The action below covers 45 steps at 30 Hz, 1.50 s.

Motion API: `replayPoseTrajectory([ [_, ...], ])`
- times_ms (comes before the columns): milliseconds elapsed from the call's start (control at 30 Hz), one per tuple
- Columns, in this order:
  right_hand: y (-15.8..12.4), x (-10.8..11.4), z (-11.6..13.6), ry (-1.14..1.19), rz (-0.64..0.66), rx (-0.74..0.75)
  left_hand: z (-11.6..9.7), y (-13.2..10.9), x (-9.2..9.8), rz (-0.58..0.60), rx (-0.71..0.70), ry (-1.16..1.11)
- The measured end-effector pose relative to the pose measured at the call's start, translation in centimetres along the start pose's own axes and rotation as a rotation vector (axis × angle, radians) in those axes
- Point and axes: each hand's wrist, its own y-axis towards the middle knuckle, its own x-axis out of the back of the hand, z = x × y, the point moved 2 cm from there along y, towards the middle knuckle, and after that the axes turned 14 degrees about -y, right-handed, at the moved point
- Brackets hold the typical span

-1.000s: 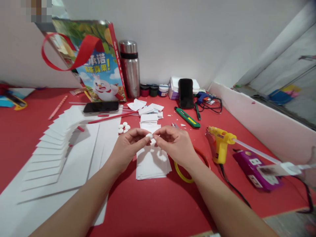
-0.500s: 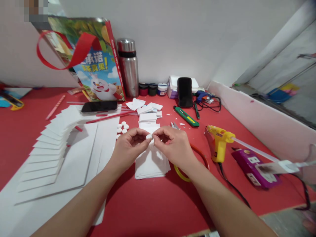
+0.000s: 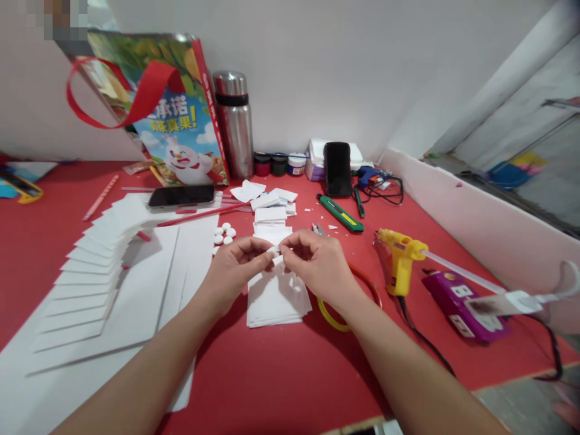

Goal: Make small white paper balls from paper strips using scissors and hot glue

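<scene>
Between my fingertips is a small white piece [image 3: 276, 251], perhaps rolled paper; its exact kind is too small to make out. My left hand [image 3: 238, 269] pinches it from the left, and my right hand [image 3: 315, 260] pinches it from the right. Both hands hover over a stack of white paper pieces [image 3: 276, 302] on the red table. Several small white round discs [image 3: 225, 233] lie just beyond my left hand. Past the fingers, small folded white cards [image 3: 270, 214] sit in a loose pile. Scissors [image 3: 319, 229] are partly hidden behind my right hand.
A fanned white card staircase [image 3: 86, 272] stands on white sheets at left. To the right lie a green cutter [image 3: 339, 212], a yellow glue gun [image 3: 402, 260], a purple box [image 3: 457, 305] and a tape ring [image 3: 338, 320]. A steel flask [image 3: 235, 127] and picture bag [image 3: 181, 121] stand behind.
The small white piece has turned slightly between my fingertips, and less of it shows. Both hands stay in nearly the same place; the whole view has shifted a little.
</scene>
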Motion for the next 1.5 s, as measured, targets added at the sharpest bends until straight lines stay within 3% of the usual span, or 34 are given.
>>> replayPoseTrajectory([
  [200,0.38,0.48,0.11,0.244,0.08,-0.066,0.38,0.21,0.27,0.006,0.168,-0.291],
  [600,-0.06,0.48,0.41,-0.054,-0.046,0.204,0.35,0.11,0.35,0.022,0.175,-0.277],
  [833,-0.25,0.7,0.71,-0.182,-0.075,0.255,0.33,0.13,0.29,0.044,0.158,-0.24],
  [933,-0.16,0.61,0.45,-0.122,-0.053,0.193,0.23,0.09,0.36,0.056,0.156,-0.241],
  [1067,0.18,0.33,-0.09,0.137,0.086,0.006,0.18,0.12,0.53,0.059,0.17,-0.261],
  [1167,0.33,0.24,-0.15,0.209,0.137,-0.045,0.14,0.14,0.57,0.052,0.177,-0.27],
  [1500,-0.2,0.5,0.59,-0.141,0.004,0.199,0.1,0.17,0.24,0.057,0.152,-0.185],
])
